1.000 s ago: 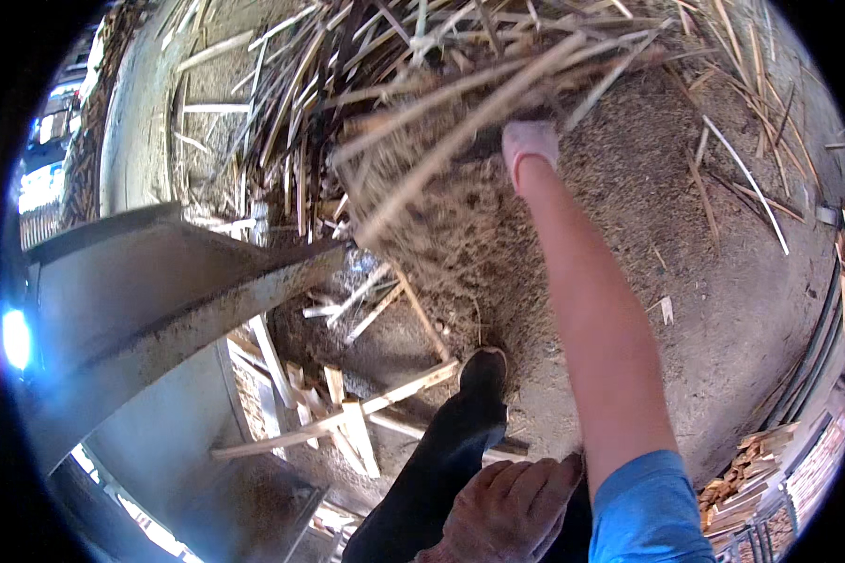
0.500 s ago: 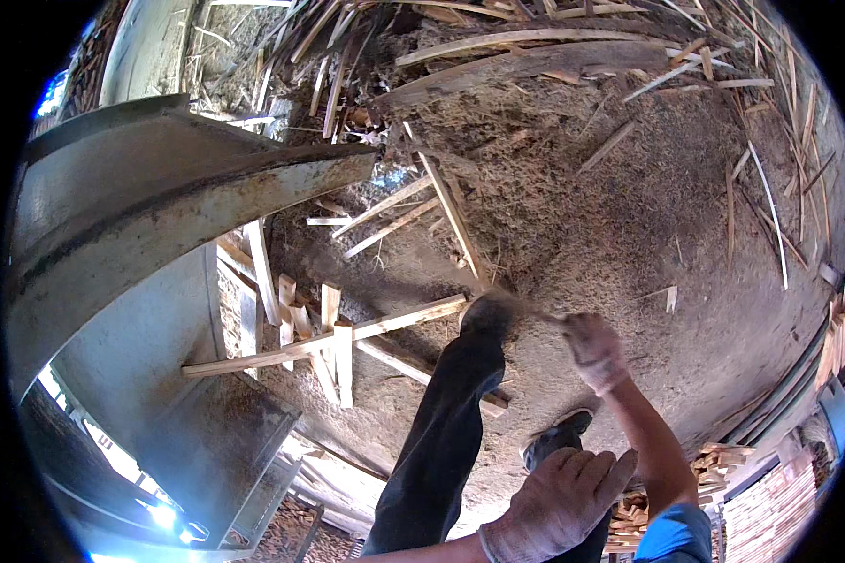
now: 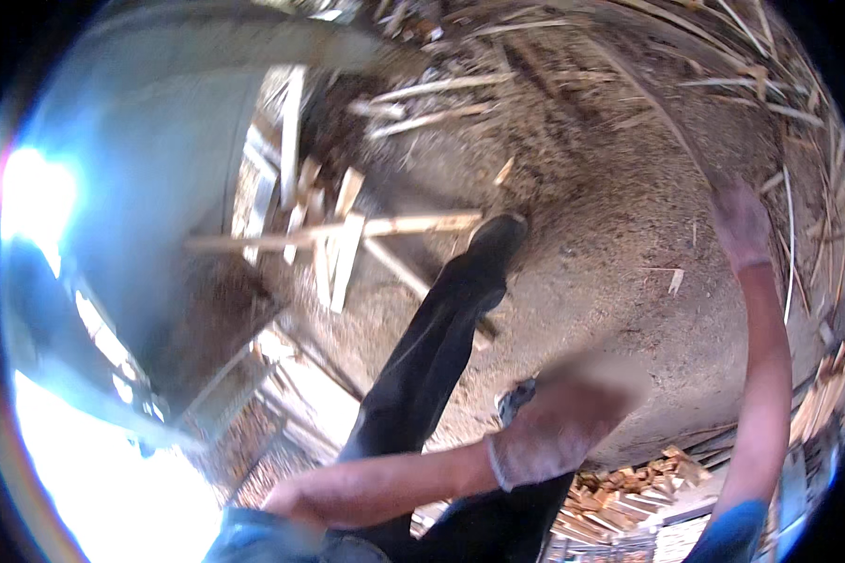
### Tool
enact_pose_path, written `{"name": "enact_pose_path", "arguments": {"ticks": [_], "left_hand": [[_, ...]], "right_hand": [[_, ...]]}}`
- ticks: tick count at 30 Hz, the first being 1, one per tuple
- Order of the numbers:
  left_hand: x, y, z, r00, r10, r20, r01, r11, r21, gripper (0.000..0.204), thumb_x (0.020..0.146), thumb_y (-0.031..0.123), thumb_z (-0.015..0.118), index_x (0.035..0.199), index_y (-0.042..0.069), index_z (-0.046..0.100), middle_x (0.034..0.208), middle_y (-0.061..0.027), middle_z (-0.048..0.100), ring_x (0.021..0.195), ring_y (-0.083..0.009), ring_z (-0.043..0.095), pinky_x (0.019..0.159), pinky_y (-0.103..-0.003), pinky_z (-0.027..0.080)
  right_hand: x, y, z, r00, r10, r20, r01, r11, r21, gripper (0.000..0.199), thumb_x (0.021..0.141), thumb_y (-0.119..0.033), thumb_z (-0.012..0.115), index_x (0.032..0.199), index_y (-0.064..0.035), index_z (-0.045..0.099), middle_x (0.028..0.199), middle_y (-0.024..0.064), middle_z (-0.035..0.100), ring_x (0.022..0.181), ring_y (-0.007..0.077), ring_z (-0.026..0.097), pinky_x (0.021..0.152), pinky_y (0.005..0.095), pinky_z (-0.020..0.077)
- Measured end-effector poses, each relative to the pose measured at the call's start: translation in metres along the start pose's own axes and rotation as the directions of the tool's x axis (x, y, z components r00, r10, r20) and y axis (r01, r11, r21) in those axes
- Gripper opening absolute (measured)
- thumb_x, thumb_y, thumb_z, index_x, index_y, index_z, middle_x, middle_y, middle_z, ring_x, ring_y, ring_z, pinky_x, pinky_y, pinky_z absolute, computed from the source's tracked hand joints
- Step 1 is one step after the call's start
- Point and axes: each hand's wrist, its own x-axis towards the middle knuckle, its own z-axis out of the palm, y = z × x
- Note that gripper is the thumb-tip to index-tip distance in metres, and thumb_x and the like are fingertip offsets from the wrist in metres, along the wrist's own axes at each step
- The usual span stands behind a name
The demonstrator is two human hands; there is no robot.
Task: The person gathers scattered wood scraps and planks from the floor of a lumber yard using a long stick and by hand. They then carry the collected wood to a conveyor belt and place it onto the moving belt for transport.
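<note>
My right hand (image 3: 742,223), in a pale glove, is stretched out to the right over the sawdust ground (image 3: 610,244). It meets the lower end of a long thin stick (image 3: 662,108) that runs up toward the stick pile; motion blur hides whether the fingers grip it. My left hand (image 3: 563,418), also gloved and blurred, hangs low in the middle with nothing seen in it. My leg in dark trousers (image 3: 432,357) reaches forward, the shoe (image 3: 498,235) set beside crossed wooden planks (image 3: 347,235).
A tangle of thin sticks (image 3: 798,141) lines the top and right rim. A grey metal sheet (image 3: 160,188) fills the left side, with glare below it. Short cut wood pieces (image 3: 629,497) are stacked at the lower right.
The view has swung left and down. My right hand has gone from near my leg out to the right, up to a thin stick. My left hand has risen slightly and blurred.
</note>
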Motion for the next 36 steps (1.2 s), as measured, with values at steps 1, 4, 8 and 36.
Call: {"name": "enact_pose_path", "arguments": {"ticks": [1, 4, 8, 36], "left_hand": [[-0.01, -0.001, 0.027, 0.996, 0.037, -0.083, -0.032, 0.998, 0.059, 0.062, 0.083, 0.022, 0.061, 0.139, -0.001, 0.051, 0.108, -0.0112, 0.061, 0.097, -0.0256, 0.062, 0.09, -0.039, 0.049], [0.0, 0.005, 0.013, 0.994, -0.062, 0.089, 0.056, 0.996, 0.07, 0.061, 0.086, 0.021, 0.06, 0.142, -0.001, 0.049, 0.11, -0.0136, 0.063, 0.101, -0.0273, 0.064, 0.092, -0.04, 0.049], [-0.021, 0.017, 0.04, 0.975, -0.221, -0.032, 0.222, 0.973, 0.066, 0.058, 0.09, 0.018, 0.058, 0.144, 0.001, 0.048, 0.111, -0.0153, 0.066, 0.106, -0.0279, 0.066, 0.093, -0.04, 0.049], [-0.233, 0.254, 0.093, 0.043, -0.995, 0.086, 0.644, -0.038, -0.764, 0.059, 0.084, 0.032, 0.069, 0.135, 0.003, 0.063, 0.127, -0.0223, 0.069, 0.119, -0.0351, 0.066, 0.102, -0.039, 0.052]], "right_hand": [[-0.024, 0.006, -0.004, 0.999, -0.043, 0.034, 0.043, 0.999, -0.02, 0.026, 0.099, -0.023, 0.057, 0.114, -0.0035, 0.067, 0.105, 0.0219, 0.069, 0.096, 0.0395, 0.067, 0.082, 0.049, 0.0544], [-0.117, 0.021, 0.003, 0.976, 0.052, 0.211, -0.088, 0.983, 0.162, 0.034, 0.101, -0.026, 0.058, 0.124, -0.002, 0.065, 0.11, 0.0253, 0.067, 0.098, 0.0448, 0.065, 0.082, 0.05, 0.0529], [-0.305, 0.004, 0.014, 0.874, 0.127, 0.469, -0.324, 0.871, 0.369, 0.026, 0.104, -0.025, 0.053, 0.113, -0.0027, 0.064, 0.106, 0.0236, 0.066, 0.099, 0.0418, 0.063, 0.081, 0.0468, 0.0499], [-0.42, 0.117, -0.296, 0.732, 0.414, 0.541, -0.529, 0.846, 0.07, 0.041, 0.086, -0.031, 0.068, 0.115, -0.0012, 0.069, 0.109, 0.0303, 0.069, 0.105, 0.0478, 0.066, 0.089, 0.0516, 0.0535]]}}
